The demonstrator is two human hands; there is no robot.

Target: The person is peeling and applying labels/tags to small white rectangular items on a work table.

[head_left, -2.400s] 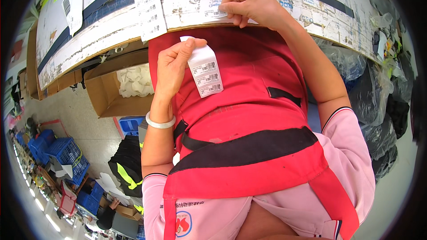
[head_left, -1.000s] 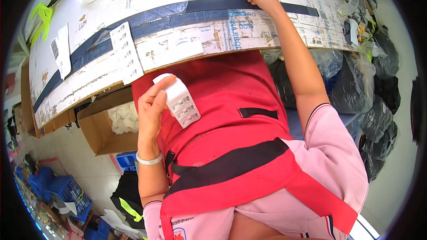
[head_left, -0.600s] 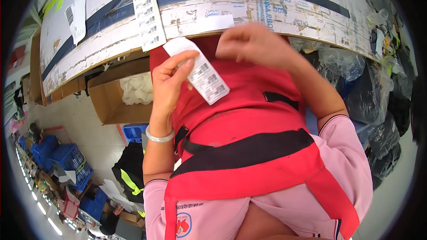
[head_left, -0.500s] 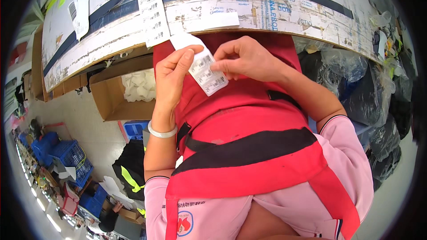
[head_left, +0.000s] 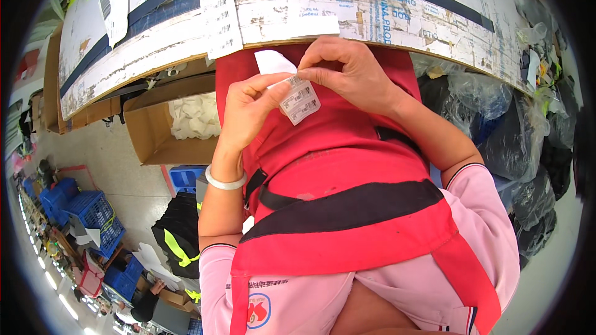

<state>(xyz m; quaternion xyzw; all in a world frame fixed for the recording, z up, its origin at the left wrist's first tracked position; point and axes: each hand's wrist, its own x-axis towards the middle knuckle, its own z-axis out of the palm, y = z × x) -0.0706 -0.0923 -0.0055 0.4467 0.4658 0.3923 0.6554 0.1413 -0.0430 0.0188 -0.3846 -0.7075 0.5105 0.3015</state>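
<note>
Between my two hands, above the red apron (head_left: 329,142), is a short white strip of barcode labels (head_left: 302,104). My left hand (head_left: 256,102) pinches it between thumb and fingers, its blank white end sticking up past them. The thumb and forefinger of my right hand (head_left: 344,74) are pressed together at the strip's upper right edge; whether a label is in that pinch is too small to tell. Just beyond my left hand, a longer label sheet (head_left: 220,15) lies at the table's near edge. Beside it is a blank white strip (head_left: 310,27).
The worn, tape-covered table (head_left: 428,40) spans the far side, with another label strip (head_left: 116,9) at its left. Below stands a cardboard box (head_left: 152,139) holding crumpled white paper (head_left: 191,118). Plastic-wrapped dark bundles (head_left: 509,130) are piled at right; blue crates (head_left: 93,214) stand lower left.
My right hand has moved up and left, from the strip's printed middle to its upper edge. My left hand has shifted down along the strip, which now hangs more upright.
</note>
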